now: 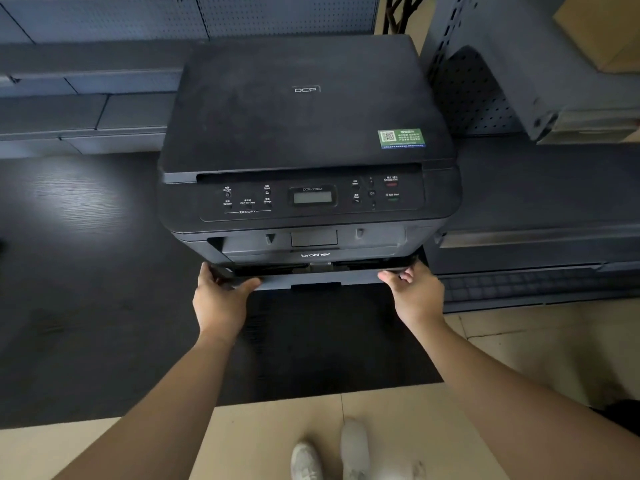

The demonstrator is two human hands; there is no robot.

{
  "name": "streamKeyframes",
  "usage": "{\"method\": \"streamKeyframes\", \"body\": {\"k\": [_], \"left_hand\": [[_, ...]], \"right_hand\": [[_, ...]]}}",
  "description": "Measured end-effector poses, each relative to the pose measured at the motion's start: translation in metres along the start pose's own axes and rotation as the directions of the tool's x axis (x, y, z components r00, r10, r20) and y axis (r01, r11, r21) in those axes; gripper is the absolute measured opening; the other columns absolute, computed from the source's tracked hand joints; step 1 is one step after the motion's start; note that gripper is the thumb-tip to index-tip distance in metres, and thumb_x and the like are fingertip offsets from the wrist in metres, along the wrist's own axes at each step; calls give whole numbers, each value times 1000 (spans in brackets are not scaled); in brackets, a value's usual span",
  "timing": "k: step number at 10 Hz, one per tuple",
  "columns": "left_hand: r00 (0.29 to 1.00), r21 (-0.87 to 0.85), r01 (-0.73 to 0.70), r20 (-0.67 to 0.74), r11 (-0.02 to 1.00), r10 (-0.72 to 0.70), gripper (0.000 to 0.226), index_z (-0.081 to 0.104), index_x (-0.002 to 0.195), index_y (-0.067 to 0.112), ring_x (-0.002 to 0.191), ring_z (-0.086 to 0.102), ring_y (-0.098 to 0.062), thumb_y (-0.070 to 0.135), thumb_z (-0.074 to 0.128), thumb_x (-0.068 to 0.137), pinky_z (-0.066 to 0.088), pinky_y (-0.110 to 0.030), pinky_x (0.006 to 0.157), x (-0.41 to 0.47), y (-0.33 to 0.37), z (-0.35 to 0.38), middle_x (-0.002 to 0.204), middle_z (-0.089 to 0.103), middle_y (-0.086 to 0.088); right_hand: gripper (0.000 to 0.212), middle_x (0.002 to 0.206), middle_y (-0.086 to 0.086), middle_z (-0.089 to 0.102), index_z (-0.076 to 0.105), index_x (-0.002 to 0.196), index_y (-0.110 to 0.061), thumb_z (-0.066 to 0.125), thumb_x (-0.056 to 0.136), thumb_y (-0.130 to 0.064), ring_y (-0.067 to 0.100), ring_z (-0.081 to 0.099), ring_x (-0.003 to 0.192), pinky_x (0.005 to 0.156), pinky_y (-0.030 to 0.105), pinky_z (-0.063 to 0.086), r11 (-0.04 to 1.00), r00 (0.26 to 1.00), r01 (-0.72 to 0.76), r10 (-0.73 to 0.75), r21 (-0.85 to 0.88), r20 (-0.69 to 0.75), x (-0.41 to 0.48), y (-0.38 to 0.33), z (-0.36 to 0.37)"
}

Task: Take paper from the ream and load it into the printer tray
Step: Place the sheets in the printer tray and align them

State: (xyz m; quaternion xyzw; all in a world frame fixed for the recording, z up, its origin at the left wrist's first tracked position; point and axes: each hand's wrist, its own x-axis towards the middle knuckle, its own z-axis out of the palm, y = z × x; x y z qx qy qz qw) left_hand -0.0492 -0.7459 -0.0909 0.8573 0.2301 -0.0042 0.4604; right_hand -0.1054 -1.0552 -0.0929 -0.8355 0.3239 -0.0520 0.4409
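Observation:
A black printer (308, 133) stands on a dark table (86, 254), its control panel facing me. At its base the paper tray (315, 277) sticks out a little from the body. My left hand (221, 299) grips the tray's left front corner, thumb on the front lip. My right hand (415, 292) grips the right front corner, fingers curled over the edge. No ream or loose paper is in view, and the tray's inside is hidden in shadow.
Grey shelving (86, 98) runs behind the table at the left. A perforated metal rack (519, 81) with a cardboard box (602, 32) stands at the right. Below the table's front edge are tiled floor and my white shoes (332, 452).

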Motion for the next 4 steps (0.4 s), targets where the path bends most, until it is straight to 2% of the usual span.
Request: {"method": "streamKeyframes", "body": {"k": [1,3,4], "left_hand": [[1000,-37,-15,7,999,15,54,58,110,21,83,63,-13,27,89,65,45,-28,76,7,4,5,91,69,12],[999,-60,9,36,998,-7,60,58,116,17,94,65,-18,29,89,66,46,-29,80,13,12,6,101,69,6],[995,-49,35,91,998,-31,67,53,125,21,108,64,-22,29,88,68,47,-33,85,-4,9,-2,111,66,7]], "right_hand": [[31,94,1,76,67,95,-13,78,74,-33,17,70,89,61,8,38,1000,1000,18,-18,-2,-24,9,-3,6],[40,104,4,75,67,106,-11,78,75,-32,20,70,99,76,21,48,1000,1000,9,-9,19,6,19,-11,7],[60,129,8,66,54,134,-11,74,82,-34,24,62,119,99,37,51,999,995,-21,17,41,102,5,-8,1]]}}
